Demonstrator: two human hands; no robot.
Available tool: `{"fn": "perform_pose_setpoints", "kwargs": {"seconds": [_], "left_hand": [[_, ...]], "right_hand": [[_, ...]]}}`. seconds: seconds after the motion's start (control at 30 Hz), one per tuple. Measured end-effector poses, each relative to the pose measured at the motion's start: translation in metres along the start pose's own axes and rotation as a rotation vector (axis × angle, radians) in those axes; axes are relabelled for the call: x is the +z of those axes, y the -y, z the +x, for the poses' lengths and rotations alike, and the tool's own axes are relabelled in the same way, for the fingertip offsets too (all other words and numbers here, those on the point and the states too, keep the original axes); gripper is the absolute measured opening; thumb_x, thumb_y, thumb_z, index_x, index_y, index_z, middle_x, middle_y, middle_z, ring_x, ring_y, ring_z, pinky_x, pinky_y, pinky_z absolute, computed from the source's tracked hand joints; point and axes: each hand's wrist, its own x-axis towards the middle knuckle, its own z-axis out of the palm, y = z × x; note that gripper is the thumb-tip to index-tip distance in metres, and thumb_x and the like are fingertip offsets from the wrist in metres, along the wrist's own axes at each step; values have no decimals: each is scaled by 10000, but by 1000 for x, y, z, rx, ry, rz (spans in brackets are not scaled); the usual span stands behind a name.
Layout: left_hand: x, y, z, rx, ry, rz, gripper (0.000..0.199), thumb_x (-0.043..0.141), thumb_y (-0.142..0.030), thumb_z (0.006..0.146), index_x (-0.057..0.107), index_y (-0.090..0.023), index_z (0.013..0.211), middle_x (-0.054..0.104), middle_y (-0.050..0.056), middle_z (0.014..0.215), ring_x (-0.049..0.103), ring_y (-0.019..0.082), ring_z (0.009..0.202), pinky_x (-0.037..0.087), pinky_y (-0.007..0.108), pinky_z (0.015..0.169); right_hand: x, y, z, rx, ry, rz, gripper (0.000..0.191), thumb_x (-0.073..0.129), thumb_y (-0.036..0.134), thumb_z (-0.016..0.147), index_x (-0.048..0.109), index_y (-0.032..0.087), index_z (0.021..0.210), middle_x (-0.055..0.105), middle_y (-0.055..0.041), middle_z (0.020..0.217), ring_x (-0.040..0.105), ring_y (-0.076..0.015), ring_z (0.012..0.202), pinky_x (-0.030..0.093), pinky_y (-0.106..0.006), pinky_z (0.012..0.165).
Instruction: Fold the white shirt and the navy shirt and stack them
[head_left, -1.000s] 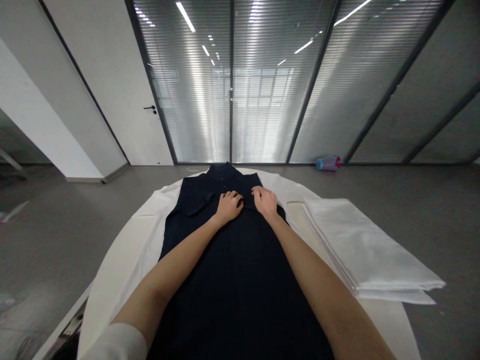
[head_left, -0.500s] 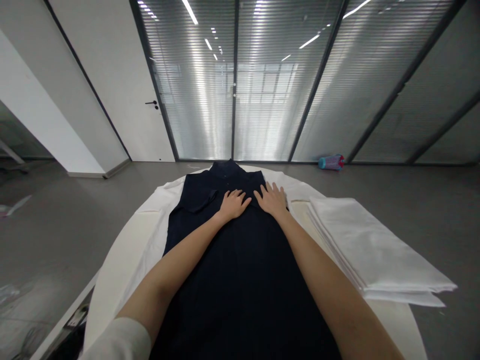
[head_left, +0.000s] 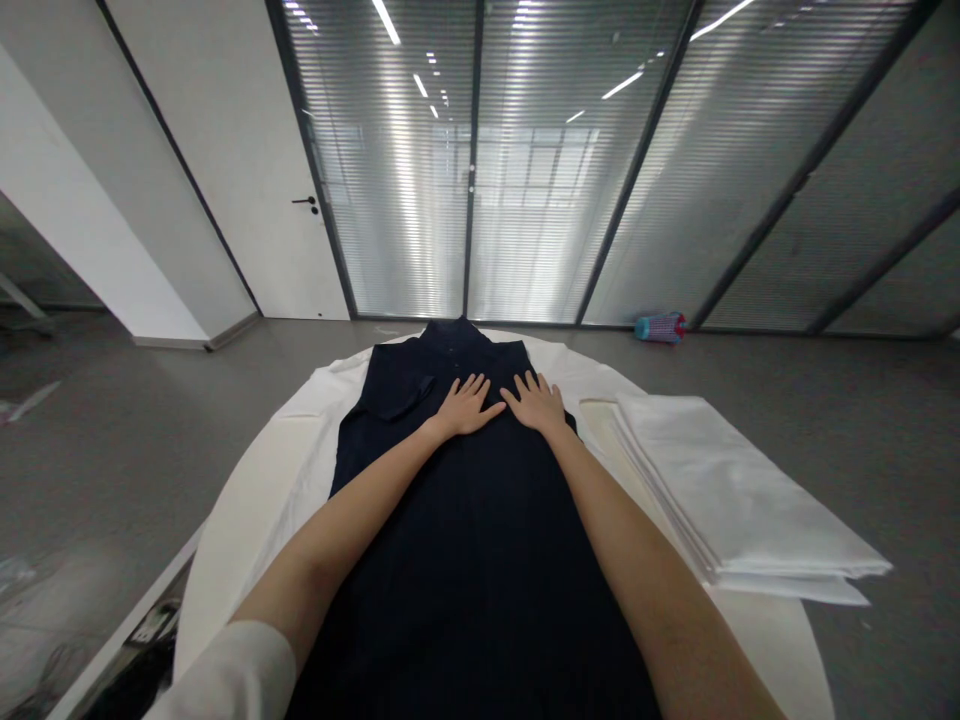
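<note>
Ahead of me a glass wall (head_left: 540, 230) with blinds runs across, dark posts dividing it, and a grey floor (head_left: 142, 430) stretches out on both sides. To the left of the glass is a white door (head_left: 225, 170). Right in front of me is the round white table (head_left: 247, 490), and on it the dark shirt (head_left: 480, 560) lies spread lengthwise, its lower end towards my body and its collar (head_left: 454, 335) at the far edge. White cloth (head_left: 319, 390) shows from under the shirt on both sides. To the right a folded white stack (head_left: 750, 490) rests on the table, one corner out past the edge. My left arm wears a white sleeve (head_left: 236, 665), pushed up near the elbow.

My left hand (head_left: 465, 405) and right hand (head_left: 536, 402) rest palm down on the shirt's chest, fingers fanned out, gripping nothing. My thumbs point inward, their tips just beside each other; whether they touch I can't tell. Left of my left hand a dark cuff (head_left: 405, 398) lies folded in. By the glass, a blue and red bundle (head_left: 660, 327) sits on the floor.
</note>
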Motion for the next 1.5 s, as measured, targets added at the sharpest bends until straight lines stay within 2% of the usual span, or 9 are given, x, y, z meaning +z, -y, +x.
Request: {"fn": "perform_pose_setpoints", "kwargs": {"seconds": [0.13, 0.37, 0.53, 0.77, 0.9, 1.03, 1.27, 1.37, 1.5], "left_hand": [[-22, -23, -39, 53, -53, 65, 699, 392, -595, 989, 382, -160, 1536, 258, 163, 1630, 187, 350, 1518, 169, 553, 1214], [-92, -63, -197, 650, 139, -161, 488, 534, -479, 975, 536, -278, 1420, 517, 84, 1481, 487, 239, 1352, 349, 377, 1143], [-119, -35, -296, 322, 154, -141, 355, 588, -457, 937, 646, -321, 1260, 664, 76, 1135, 631, 232, 1011, 463, 351, 909], [-125, 26, -399, -351, 230, -305, 311, 636, -556, 827, 691, -356, 1058, 679, -4, 754, 630, 202, 669, 449, 295, 643], [-115, 30, -419, -497, 211, -380, 390, 532, -615, 851, 692, -327, 1059, 664, -3, 695, 617, 204, 625, 444, 294, 608], [-109, 20, -416, -473, 134, -427, 433, 544, -646, 839, 670, -234, 887, 645, 17, 736, 595, 183, 634, 441, 270, 592], [-101, 8, -415, -441, -29, -666, 516, 599, -590, 848, 524, -250, 1228, 558, -43, 654, 542, 148, 575, 444, 232, 550], [-102, 7, -413, -449, 20, -741, 630, 583, -596, 855, 452, -242, 1360, 509, -61, 600, 522, 148, 534, 441, 238, 530], [-104, 9, -410, -475, 37, -712, 554, 577, -644, 823, 636, -189, 1133, 523, -26, 618, 501, 138, 527, 404, 237, 505]], "right_hand": [[2, -1, 0, -2, -43, 6, 736, 235, 650, 991, 361, 197, 1557, 262, -109, 1639, 198, -330, 1503, 165, -556, 1182], [-2, 1, -11, -69, -348, 68, 510, 314, 424, 1027, 628, 142, 1313, 595, -162, 1372, 454, -309, 1307, 310, -463, 1096], [-18, 10, -30, -150, -495, -6, 410, 351, 286, 1016, 721, 136, 1112, 670, -172, 1187, 518, -331, 1172, 344, -468, 1034], [-89, 10, -86, -482, 103, 247, 282, 537, 280, 944, 685, 195, 1169, 726, -65, 985, 651, -200, 870, 469, -281, 791], [-125, -14, -163, -517, 346, 301, 222, 555, 380, 913, 697, 221, 977, 722, -49, 887, 655, -195, 783, 468, -272, 706], [-129, -57, -246, -341, 469, 124, 290, 566, 474, 890, 669, 214, 812, 677, -44, 728, 630, -208, 666, 411, -285, 597], [-84, -101, -332, -102, 212, 155, 485, 444, 416, 957, 524, 177, 1373, 657, -27, 741, 635, -204, 654, 414, -293, 626], [-71, -104, -342, -44, 129, 181, 491, 426, 419, 964, 523, 151, 1363, 654, -33, 729, 638, -211, 649, 428, -299, 628], [-63, -105, -342, -12, 53, 107, 458, 469, 376, 936, 563, 154, 1325, 680, -62, 777, 672, -243, 708, 433, -301, 614]]}}
